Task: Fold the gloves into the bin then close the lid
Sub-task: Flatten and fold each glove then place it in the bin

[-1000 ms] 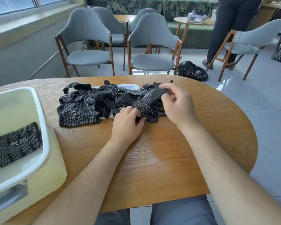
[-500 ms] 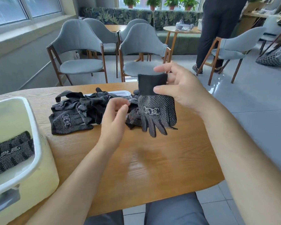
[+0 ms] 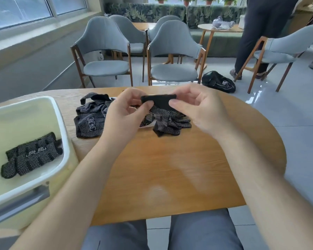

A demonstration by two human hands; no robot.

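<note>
I hold one black dotted glove (image 3: 158, 101) by its plain cuff above the table's far middle. My left hand (image 3: 126, 112) pinches the cuff's left end and my right hand (image 3: 197, 109) pinches its right end. The glove's fingers hang down towards the pile of loose gloves (image 3: 90, 120) lying on the wooden table (image 3: 170, 168). A pale yellow bin (image 3: 61, 134) stands open at the left, with a folded pair of gloves (image 3: 33, 156) on its floor. A white flat piece, perhaps the lid (image 3: 148, 125), shows under the pile.
Grey chairs (image 3: 172, 56) stand beyond the table's far edge. A black bag (image 3: 218, 81) lies on the floor, and a person in dark trousers (image 3: 257, 33) stands at the back right. Bare tabletop lies between me and the pile.
My right hand lifted one glove out of the pile by its cuff. My left hand left the pile and now grips the cuff's other end. The glove sits lower than half a second ago.
</note>
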